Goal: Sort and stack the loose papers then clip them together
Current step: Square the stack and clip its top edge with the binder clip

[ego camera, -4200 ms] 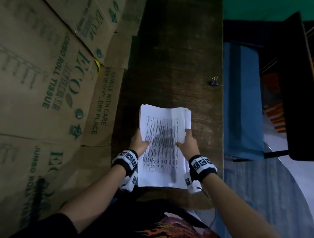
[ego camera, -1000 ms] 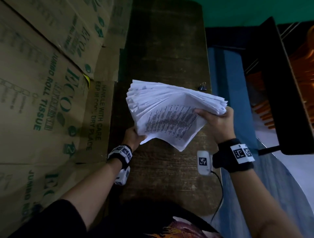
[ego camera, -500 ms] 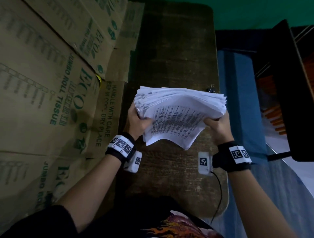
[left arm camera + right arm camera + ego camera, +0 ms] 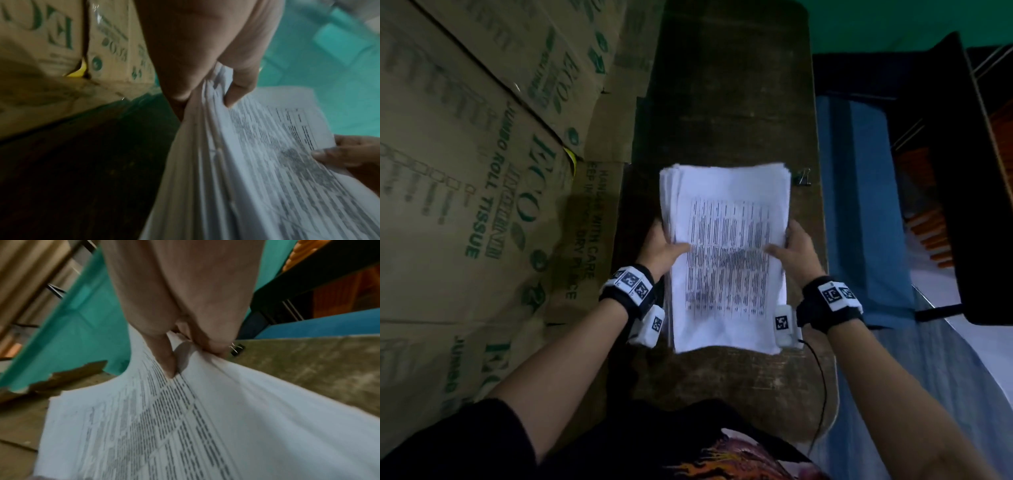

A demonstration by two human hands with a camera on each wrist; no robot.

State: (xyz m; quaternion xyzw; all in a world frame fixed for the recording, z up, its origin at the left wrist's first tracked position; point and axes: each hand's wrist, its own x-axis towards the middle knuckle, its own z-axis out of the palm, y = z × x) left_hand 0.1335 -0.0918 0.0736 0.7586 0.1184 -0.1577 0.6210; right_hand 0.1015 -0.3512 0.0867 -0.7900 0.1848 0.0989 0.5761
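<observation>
A thick stack of white printed papers (image 4: 726,253) is held lengthwise over the dark wooden table (image 4: 732,102). My left hand (image 4: 662,246) grips its left edge, thumb on the top sheet and fingers underneath; in the left wrist view the left hand (image 4: 207,91) pinches the papers (image 4: 257,178). My right hand (image 4: 792,251) grips the right edge the same way, and the right wrist view shows its thumb (image 4: 167,360) on the papers (image 4: 185,426). A small black binder clip (image 4: 804,178) lies on the table by the stack's far right corner; the binder clip (image 4: 236,349) also shows beyond my right fingers.
Cardboard boxes (image 4: 482,171) printed with green lettering line the table's left side. A blue surface (image 4: 859,205) and a dark shelf unit (image 4: 962,171) stand to the right. A cable (image 4: 822,383) trails from my right wrist over the table's near edge.
The stack, held sideways and fanned a second ago, has been turned lengthwise and lowered toward the table. Both hands still grip it, now on its long sides.
</observation>
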